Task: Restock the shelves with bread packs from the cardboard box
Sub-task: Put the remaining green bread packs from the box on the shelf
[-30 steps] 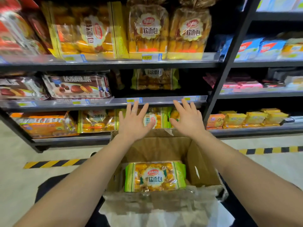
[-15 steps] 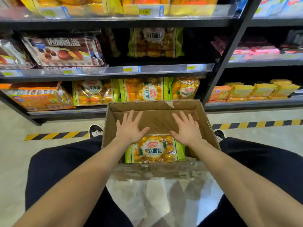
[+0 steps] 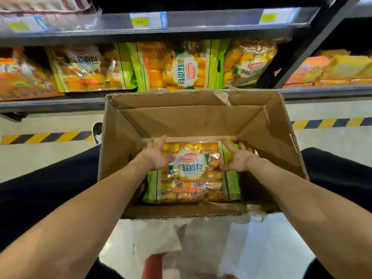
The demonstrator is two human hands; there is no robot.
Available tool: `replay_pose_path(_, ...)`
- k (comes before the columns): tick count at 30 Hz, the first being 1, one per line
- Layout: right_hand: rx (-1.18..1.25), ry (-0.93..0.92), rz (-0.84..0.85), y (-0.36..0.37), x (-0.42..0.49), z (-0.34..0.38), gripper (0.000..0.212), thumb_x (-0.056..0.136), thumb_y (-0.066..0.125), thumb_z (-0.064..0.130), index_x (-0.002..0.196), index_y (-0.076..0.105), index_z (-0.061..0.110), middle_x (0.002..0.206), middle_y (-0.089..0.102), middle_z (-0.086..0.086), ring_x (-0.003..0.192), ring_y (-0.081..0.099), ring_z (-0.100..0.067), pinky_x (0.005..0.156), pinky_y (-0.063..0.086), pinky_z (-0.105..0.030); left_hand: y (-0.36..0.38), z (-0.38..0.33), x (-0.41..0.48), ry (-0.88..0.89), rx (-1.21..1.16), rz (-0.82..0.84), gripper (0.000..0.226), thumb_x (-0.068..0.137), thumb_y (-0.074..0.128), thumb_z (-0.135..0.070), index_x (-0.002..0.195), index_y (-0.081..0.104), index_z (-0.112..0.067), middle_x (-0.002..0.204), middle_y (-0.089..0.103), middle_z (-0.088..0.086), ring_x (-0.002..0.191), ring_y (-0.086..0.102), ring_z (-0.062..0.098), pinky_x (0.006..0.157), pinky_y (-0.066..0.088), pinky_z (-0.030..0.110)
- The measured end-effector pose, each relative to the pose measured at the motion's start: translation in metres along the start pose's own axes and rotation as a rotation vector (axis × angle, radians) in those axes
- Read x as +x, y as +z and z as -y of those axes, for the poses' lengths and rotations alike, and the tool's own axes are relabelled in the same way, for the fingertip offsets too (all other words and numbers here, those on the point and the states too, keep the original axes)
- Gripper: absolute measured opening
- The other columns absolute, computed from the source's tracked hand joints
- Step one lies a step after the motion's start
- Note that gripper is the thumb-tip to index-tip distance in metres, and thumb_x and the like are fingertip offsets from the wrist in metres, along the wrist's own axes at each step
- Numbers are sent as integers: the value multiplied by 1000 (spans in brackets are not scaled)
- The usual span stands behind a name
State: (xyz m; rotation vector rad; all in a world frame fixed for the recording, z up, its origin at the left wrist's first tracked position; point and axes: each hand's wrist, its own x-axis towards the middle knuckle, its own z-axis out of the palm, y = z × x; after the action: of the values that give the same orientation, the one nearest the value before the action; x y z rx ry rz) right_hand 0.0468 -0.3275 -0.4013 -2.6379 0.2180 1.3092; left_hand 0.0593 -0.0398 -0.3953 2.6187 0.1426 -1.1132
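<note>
An open cardboard box [image 3: 267, 137] stands on the floor between my knees. Inside lies a bread pack [image 3: 193, 178], clear film with green edges and a round white label. My left hand [image 3: 156, 157] rests on the pack's far left corner, fingers curled around its edge. At the pack's far right corner my right hand [image 3: 238, 159] does the same. The pack's near end still lies on the box bottom. Just behind the box, the bottom shelf [image 3: 50, 103] holds similar bread packs [image 3: 179, 67], side by side.
A higher shelf edge [image 3: 201, 21] with price tags overhangs the box. Orange snack packs [image 3: 326, 67] fill the right-hand shelf unit. A yellow and black floor stripe [image 3: 46, 136] runs in front of the shelves. My dark trouser legs flank the box; a shoe [image 3: 97, 131] shows at the left.
Both hands came down from the shelf front into the box and closed on the far corners of the bread pack. My view tilted down and nearer to the box.
</note>
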Motion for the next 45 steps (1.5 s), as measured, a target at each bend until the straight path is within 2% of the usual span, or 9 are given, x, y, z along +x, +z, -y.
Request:
replay_pose_path(4, 166, -6, 224, 22, 39, -6, 119, 80, 74, 42, 148, -23, 36, 158, 24, -13, 146, 22, -29, 117, 21, -39, 21, 13, 34, -113, -6, 171, 103, 85, 58, -60, 146, -23, -42, 160, -4, 21, 143, 26, 37, 113, 27, 42)
replay_pose_path(7, 223, -3, 333, 48, 59, -14, 136, 70, 83, 39, 139, -34, 44, 152, 37, -3, 143, 32, -26, 118, 21, -45, 42, 30, 47, -177, -21, 250, 116, 80, 64, -61, 136, -36, -49, 158, 6, 26, 135, 40, 38, 108, 35, 43)
replay_pose_path(12, 361, -3, 263, 49, 52, -8, 131, 72, 82, 37, 137, -31, 50, 152, 39, -6, 139, 37, -28, 114, 31, -38, 67, 33, 53, -145, -210, 196, 139, 34, 69, -80, 114, -45, -66, 152, 31, 23, 127, 48, 39, 101, 44, 47)
replay_pose_path(19, 589, -106, 212, 40, 23, -1, 130, 65, 87, 34, 148, -12, 45, 160, 19, 5, 145, 25, -25, 118, 23, -43, 45, 18, 16, -78, -308, 100, 127, 70, 78, -54, 144, -25, -48, 155, 13, 23, 133, 41, 38, 105, 38, 40)
replay_pose_path(23, 580, -182, 114, 23, -12, 7, 128, 63, 86, 43, 150, -7, 43, 155, 32, 4, 141, 35, -22, 117, 28, -40, 28, 12, -15, -54, -315, 1, 129, 69, 81, -52, 147, -21, -44, 154, 16, 22, 135, 37, 36, 107, 35, 39)
replay_pose_path(28, 603, -225, -153, 4, -69, 14, 113, 71, 83, 39, 153, 4, 40, 155, 32, -1, 139, 37, -25, 107, 33, -28, 0, 8, -62, 89, -350, -133, 143, 38, 71, -85, 139, -26, -55, 155, 30, 14, 138, 35, 33, 111, 33, 45)
replay_pose_path(34, 717, -278, -480, -17, -138, 21, 92, 79, 78, 30, 151, 22, 34, 142, 50, -8, 121, 54, -27, 88, 43, -27, -29, -9, -127, 213, -371, -376, 124, 58, 75, -71, 135, -22, -64, 151, 32, 11, 129, 44, 35, 105, 37, 44)
replay_pose_path(38, 744, -309, -629, -30, -170, 26, 94, 77, 78, 39, 152, 22, 33, 150, 41, -6, 134, 43, -27, 106, 38, -37, -52, -16, -156, 283, -352, -529, 118, 59, 71, -75, 135, -20, -66, 149, 32, 15, 128, 45, 38, 105, 40, 48)
replay_pose_path(45, 774, -367, -879, -58, -216, 34, 88, 80, 76, 35, 152, 26, 28, 149, 43, -3, 137, 39, -26, 107, 36, -39, -85, -30, -186, 415, -381, -688, 116, 67, 77, -58, 142, -12, -61, 158, 17, 16, 144, 21, 37, 114, 26, 55)
